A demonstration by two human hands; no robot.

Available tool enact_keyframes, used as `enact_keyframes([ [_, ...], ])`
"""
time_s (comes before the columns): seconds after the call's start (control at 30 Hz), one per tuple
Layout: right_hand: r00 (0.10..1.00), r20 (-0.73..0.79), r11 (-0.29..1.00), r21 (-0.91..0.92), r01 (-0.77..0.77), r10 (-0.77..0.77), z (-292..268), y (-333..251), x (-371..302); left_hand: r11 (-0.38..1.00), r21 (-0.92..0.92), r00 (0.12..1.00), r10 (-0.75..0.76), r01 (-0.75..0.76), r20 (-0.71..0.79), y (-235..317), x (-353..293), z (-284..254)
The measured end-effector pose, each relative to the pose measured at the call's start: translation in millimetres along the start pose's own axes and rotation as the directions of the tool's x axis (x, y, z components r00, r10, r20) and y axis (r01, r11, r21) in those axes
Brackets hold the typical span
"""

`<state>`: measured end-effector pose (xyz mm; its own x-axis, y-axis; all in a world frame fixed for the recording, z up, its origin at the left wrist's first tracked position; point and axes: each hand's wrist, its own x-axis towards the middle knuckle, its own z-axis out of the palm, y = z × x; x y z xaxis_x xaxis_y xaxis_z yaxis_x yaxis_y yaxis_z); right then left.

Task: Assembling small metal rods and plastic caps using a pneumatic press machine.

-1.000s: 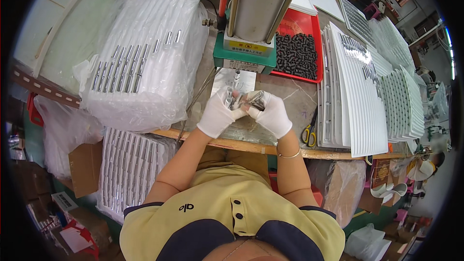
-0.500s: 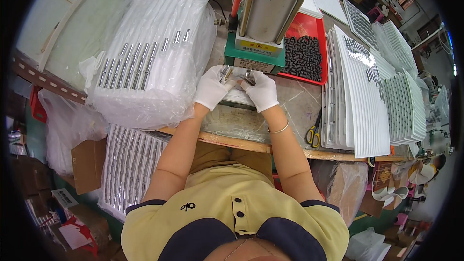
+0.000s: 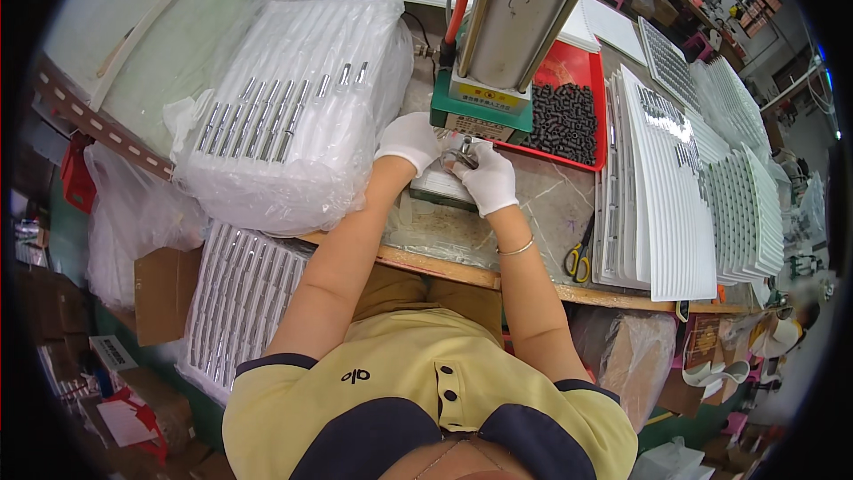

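Note:
My left hand (image 3: 410, 142), in a white glove, is beside the left edge of the green press head (image 3: 482, 116). Its fingertips are out of sight, so I cannot tell whether it holds anything. Just below the press, my white-gloved right hand (image 3: 490, 181) has its thumb and fingers closed around a small shiny metal piece (image 3: 461, 155). That piece sits over the pale base block (image 3: 442, 185) of the press; the fingers cover part of it. A grey cylinder (image 3: 505, 18) rises above the press head.
On the left, a plastic-wrapped white tray (image 3: 267, 182) carries rows of chrome tubes (image 3: 290, 132). Black fittings (image 3: 564, 120) fill a red tray (image 3: 601, 80) behind the press. Yellow-handled scissors (image 3: 579, 260) lie near white ribbed trays (image 3: 680, 240) on the right.
My left hand has drawn away from the right hand, toward the left side of the press head. The right hand stays below the press with the metal piece. The whole view has shifted slightly.

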<state>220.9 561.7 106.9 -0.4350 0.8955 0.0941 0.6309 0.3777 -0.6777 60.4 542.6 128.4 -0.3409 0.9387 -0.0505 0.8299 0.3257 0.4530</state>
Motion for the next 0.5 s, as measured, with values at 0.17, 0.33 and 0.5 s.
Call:
enact_keyframes([
  [0.17,1.000,-0.026,1.000,-0.020,0.002,-0.003,-2.3,-1.0,-0.8,0.997,-0.013,0.988,0.073,-0.072,0.137,19.7,-10.0,-30.9],
  [0.33,0.999,-0.032,0.999,0.041,0.030,-0.029,1.6,3.9,-5.9,0.998,-0.063,1.000,-0.015,0.015,-0.003,-19.5,-13.0,-9.1],
  [0.5,0.947,-0.318,0.858,0.497,0.133,0.038,6.7,27.4,-32.4,0.833,-0.553,0.979,-0.092,-0.025,-0.184,-19.7,-67.3,6.0],
])
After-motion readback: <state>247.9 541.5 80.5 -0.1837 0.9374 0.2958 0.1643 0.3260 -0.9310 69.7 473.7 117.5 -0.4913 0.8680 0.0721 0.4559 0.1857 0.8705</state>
